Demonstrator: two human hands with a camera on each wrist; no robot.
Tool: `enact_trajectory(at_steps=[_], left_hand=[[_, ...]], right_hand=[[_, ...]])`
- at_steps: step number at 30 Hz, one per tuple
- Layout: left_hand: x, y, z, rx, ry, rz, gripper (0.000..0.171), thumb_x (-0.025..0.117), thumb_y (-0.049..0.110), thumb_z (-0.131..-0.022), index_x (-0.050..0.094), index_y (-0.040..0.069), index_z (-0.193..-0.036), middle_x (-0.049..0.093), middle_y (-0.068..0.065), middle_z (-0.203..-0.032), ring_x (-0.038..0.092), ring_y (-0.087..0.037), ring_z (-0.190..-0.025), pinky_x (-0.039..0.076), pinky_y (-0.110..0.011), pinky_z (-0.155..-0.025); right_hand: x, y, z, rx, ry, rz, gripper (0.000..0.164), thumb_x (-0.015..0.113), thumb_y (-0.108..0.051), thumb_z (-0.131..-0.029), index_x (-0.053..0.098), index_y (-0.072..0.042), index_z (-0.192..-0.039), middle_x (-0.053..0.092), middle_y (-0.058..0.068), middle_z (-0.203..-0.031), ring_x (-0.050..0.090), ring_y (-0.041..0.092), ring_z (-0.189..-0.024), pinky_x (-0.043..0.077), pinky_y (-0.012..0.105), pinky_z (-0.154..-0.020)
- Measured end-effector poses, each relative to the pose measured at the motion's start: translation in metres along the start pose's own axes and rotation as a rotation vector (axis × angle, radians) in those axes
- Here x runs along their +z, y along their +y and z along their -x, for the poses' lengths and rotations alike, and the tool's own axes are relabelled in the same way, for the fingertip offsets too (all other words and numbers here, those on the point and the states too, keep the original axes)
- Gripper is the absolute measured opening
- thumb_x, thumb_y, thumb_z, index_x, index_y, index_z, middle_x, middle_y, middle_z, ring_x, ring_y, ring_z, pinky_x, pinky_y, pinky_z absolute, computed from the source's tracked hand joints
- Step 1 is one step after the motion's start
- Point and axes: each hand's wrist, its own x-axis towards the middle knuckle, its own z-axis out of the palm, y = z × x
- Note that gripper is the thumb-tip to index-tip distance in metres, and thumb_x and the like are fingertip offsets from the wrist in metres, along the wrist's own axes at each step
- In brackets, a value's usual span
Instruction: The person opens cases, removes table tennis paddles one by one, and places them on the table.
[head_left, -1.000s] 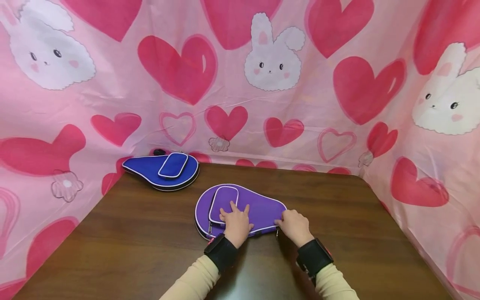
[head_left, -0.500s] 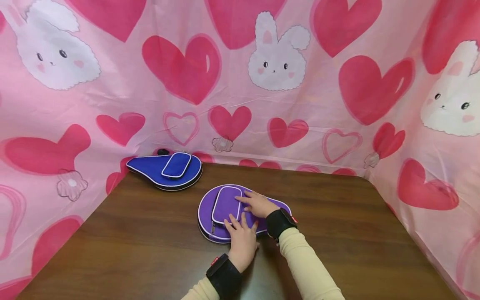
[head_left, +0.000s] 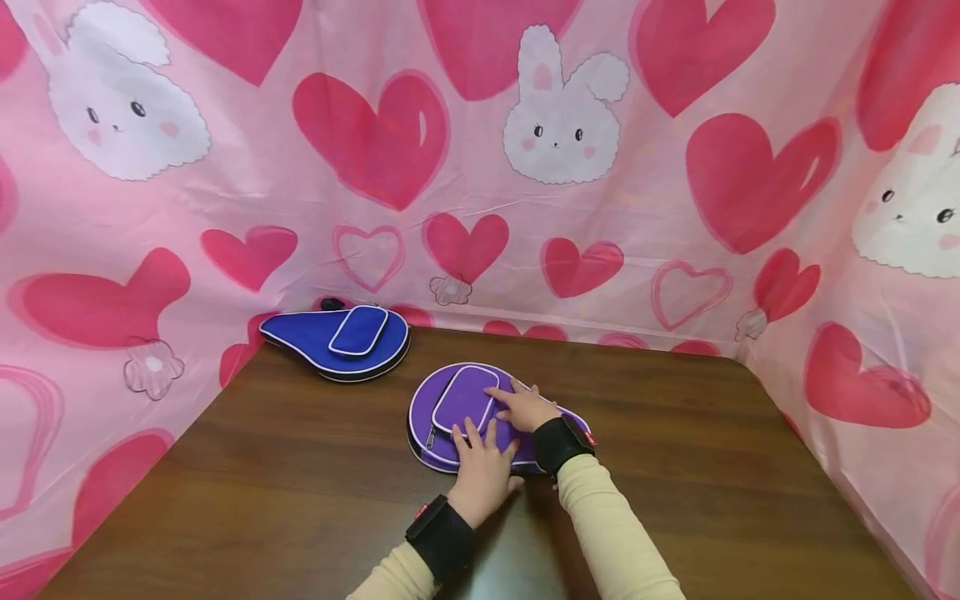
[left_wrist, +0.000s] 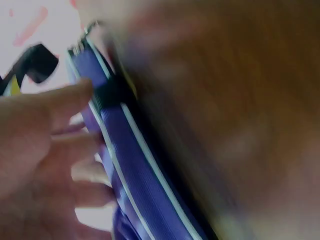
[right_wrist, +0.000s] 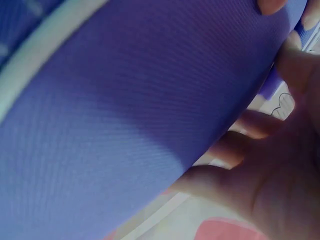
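A purple table tennis paddle case (head_left: 427,400) with white piping lies flat on the table, its round end to the left and a small pocket (head_left: 463,402) on its top. My left hand (head_left: 483,475) touches the near edge with fingers spread, the fingertips by the pocket's lower corner. Higher up, my right hand (head_left: 525,408) rests on the case with spread fingers, its index fingertip at the pocket's right side. In the left wrist view, the case's side (left_wrist: 135,165) shows a dark tab and a zipper end.
At the back left corner of the wooden table (head_left: 262,483) lies a blue paddle case (head_left: 307,329) with its own pocket. A small black object (head_left: 332,304) is behind it. A pink curtain (head_left: 472,192) with hearts and rabbits surrounds the table's back and sides.
My right hand has let go of the case's narrow end and moved left onto its top. My left hand has moved back to the near edge. The purple case has shifted slightly.
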Motion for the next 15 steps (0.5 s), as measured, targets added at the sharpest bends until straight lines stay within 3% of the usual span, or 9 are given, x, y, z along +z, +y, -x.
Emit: enact_trajectory(at_steps=[2, 7, 11, 15], left_hand=[[0.001, -0.007, -0.005, 0.051, -0.031, 0.057, 0.049, 0.065, 0.057, -0.084, 0.067, 0.031, -0.126, 0.057, -0.013, -0.134, 0.047, -0.05, -0.122, 0.034, -0.064, -0.096], [0.003, -0.021, -0.017, 0.125, -0.116, 0.168, 0.05, 0.052, 0.056, -0.093, 0.06, 0.031, -0.135, 0.05, -0.014, -0.142, 0.037, -0.052, -0.13, 0.027, -0.066, -0.102], [0.004, -0.025, -0.024, 0.128, -0.156, 0.204, 0.052, 0.047, 0.057, -0.095, 0.055, 0.032, -0.139, 0.047, -0.011, -0.145, 0.03, -0.052, -0.135, 0.027, -0.065, -0.103], [0.004, -0.028, -0.029, 0.122, -0.17, 0.191, 0.053, 0.047, 0.059, -0.094, 0.054, 0.034, -0.14, 0.044, -0.007, -0.148, 0.024, -0.051, -0.137, 0.035, -0.06, -0.101]], right_hand=[[0.0, 0.002, 0.0, 0.041, 0.012, -0.002, 0.045, 0.058, -0.02, -0.098, 0.051, -0.02, -0.142, 0.034, 0.027, -0.149, 0.027, 0.062, -0.13, 0.027, 0.079, -0.089], [-0.005, 0.009, 0.0, 0.097, 0.007, 0.05, 0.046, 0.056, -0.022, -0.099, 0.049, -0.015, -0.143, 0.037, 0.032, -0.144, 0.04, 0.053, -0.127, 0.035, 0.066, -0.097], [-0.014, 0.013, 0.002, 0.114, -0.049, 0.083, 0.051, 0.061, -0.023, -0.097, 0.046, -0.012, -0.145, 0.044, 0.032, -0.139, 0.049, 0.047, -0.122, 0.042, 0.058, -0.095], [-0.021, 0.016, 0.007, 0.117, -0.097, 0.103, 0.058, 0.065, -0.023, -0.094, 0.042, -0.007, -0.146, 0.049, 0.029, -0.136, 0.05, 0.042, -0.124, 0.041, 0.055, -0.098]])
